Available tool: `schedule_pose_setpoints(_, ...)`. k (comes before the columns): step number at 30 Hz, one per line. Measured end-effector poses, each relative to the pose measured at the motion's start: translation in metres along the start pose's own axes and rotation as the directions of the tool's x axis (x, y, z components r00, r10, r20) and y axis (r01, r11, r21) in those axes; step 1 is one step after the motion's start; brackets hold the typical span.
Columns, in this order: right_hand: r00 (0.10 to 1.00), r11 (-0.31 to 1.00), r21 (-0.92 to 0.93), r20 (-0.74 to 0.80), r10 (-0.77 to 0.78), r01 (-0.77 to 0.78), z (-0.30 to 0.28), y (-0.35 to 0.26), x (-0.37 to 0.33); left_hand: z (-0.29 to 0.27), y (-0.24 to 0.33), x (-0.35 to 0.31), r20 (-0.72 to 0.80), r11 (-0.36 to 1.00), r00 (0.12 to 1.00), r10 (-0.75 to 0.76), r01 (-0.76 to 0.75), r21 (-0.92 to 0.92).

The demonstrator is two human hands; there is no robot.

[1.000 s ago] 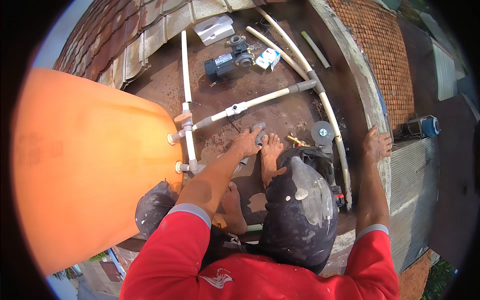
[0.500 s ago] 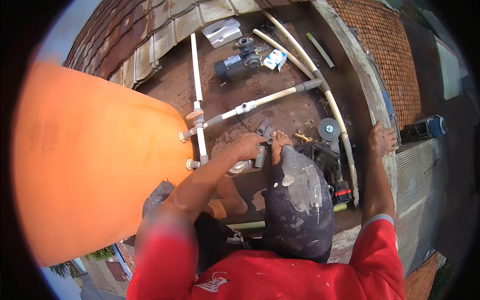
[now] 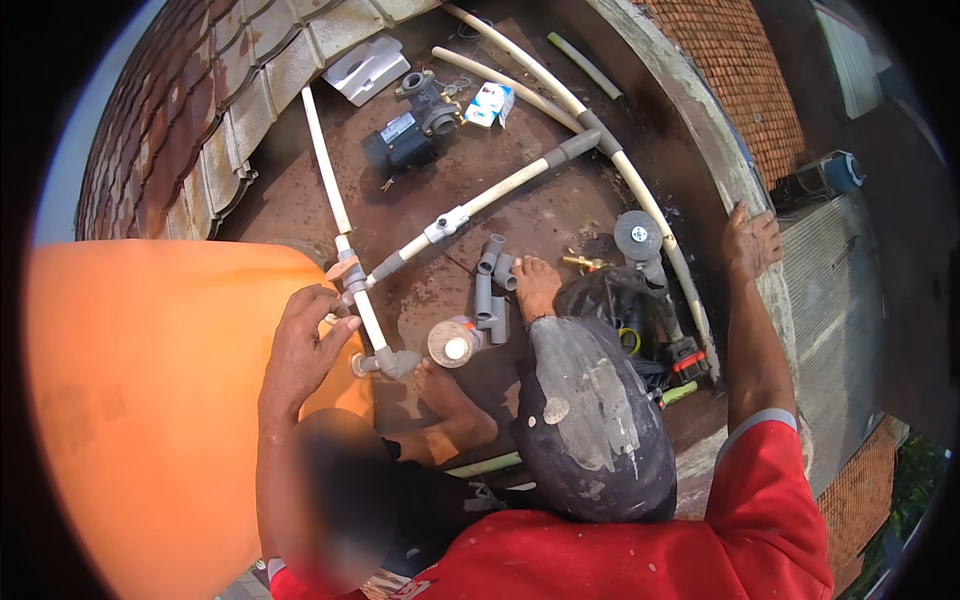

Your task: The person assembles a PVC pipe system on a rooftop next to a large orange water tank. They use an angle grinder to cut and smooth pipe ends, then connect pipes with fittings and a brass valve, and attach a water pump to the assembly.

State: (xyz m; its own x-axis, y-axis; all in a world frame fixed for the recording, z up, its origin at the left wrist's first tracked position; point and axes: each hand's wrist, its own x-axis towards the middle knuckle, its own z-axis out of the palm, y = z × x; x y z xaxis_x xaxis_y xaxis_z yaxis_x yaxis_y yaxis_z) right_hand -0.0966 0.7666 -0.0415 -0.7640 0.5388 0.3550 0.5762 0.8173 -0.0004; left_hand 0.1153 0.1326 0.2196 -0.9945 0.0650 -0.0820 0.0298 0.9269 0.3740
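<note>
My left hand [image 3: 305, 335] is at the side of the orange tank [image 3: 170, 400], its thumb and fingers curled round the upper white pipe fitting [image 3: 334, 317], which they partly hide. Just beside it stands a white pipe [image 3: 369, 318] with an orange-handled valve [image 3: 343, 268]. On the right, my right hand [image 3: 752, 242] lies on top of the concrete wall [image 3: 745, 185], fingers stretched out and holding nothing. Between my feet are several grey pipe fittings [image 3: 484, 297] and a round can [image 3: 451, 344] with a pale lid.
A water pump [image 3: 405, 140] lies farther off, near a white foam block [image 3: 367, 70] and a small blue-white box [image 3: 489, 104]. Long white pipes [image 3: 510, 187] cross the rusty floor. An angle grinder [image 3: 640, 237] and a black bag [image 3: 600, 300] lie right of my foot.
My left hand has moved left from the grey pipe fittings to the tank's upper fitting. The view has shifted and turned somewhat. My right hand stays on the wall.
</note>
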Motion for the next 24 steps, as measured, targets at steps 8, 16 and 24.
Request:
schedule_pose_setpoints(8, 1.000, 1.000, 0.025, 0.018, 0.019, -0.019, -0.006, -0.006, -0.004, -0.001, -0.044, 0.015, 0.406, 0.960, 0.880, -0.247, 0.281, -0.025)
schedule_pose_setpoints(16, 0.999, 0.997, 0.069, -0.047, -0.017, 0.020, -0.002, 0.011, 0.004, 0.006, -0.055, 0.019, 0.485, 0.931, 0.820, -0.304, 0.363, -0.030)
schedule_pose_setpoints(24, 0.694, 0.643, 0.544, 0.147, -0.705, 0.539, -0.128, -0.034, -0.157, -0.009, -0.064, -0.003, 0.434, 0.909, 0.835, -0.338, 0.409, -0.077)
